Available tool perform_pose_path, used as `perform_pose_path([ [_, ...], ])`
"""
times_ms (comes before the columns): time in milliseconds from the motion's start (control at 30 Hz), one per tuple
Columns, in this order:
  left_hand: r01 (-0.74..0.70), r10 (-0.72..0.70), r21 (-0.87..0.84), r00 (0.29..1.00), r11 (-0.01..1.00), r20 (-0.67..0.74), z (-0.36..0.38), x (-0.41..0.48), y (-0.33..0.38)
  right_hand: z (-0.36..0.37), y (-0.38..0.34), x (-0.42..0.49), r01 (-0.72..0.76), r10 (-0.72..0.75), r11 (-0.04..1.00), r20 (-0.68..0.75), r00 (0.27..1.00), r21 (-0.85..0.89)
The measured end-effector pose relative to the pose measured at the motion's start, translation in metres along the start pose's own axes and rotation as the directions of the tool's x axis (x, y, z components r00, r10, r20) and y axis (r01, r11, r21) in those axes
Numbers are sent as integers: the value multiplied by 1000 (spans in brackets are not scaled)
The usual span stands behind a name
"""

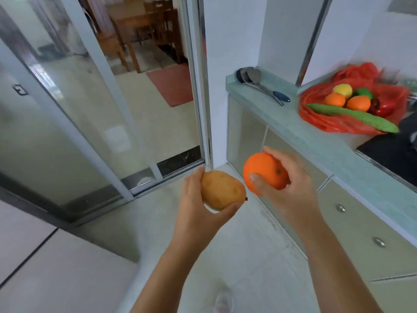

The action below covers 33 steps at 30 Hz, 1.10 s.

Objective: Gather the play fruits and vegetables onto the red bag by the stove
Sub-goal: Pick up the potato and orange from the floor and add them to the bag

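Carrying 2 items at once, prob to save a trip: left hand (198, 199) cupped round potato (222, 189), right hand (286, 179) wrapped on orange (264, 171). Both held low, well apart from red bag (327, 123) on surface (282, 123) w/ other produce, next to stove (392, 152).

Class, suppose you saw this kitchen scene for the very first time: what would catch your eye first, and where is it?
First, the two hands held out mid-frame above the floor: the left hand grips a tan potato, the right hand a bright orange. Next, the red bag on the counter at upper right, already holding oranges, a lemon, peppers and a long cucumber.
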<state>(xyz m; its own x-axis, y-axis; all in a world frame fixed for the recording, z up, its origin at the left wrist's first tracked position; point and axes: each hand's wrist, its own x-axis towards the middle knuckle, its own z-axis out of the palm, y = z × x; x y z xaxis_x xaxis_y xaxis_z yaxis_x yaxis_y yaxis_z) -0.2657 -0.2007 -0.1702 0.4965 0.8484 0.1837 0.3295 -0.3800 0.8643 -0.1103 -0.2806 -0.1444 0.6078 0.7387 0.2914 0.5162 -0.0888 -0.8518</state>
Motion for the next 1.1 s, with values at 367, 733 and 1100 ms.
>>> perform_pose_path([
  [367, -17, 15, 33, 998, 999, 66, 15, 124, -7, 14, 23, 116, -23, 25, 1000, -103, 994, 17],
  [733, -8, 44, -133, 962, 991, 270, 81, 245, -31, 5, 74, 191, -171, 149, 984, -283, 948, -54],
  [1100, -61, 156, -237, 901, 970, 404, 127, 434, -31, 13, 92, 340, -244, 142, 952, -440, 887, -186],
])
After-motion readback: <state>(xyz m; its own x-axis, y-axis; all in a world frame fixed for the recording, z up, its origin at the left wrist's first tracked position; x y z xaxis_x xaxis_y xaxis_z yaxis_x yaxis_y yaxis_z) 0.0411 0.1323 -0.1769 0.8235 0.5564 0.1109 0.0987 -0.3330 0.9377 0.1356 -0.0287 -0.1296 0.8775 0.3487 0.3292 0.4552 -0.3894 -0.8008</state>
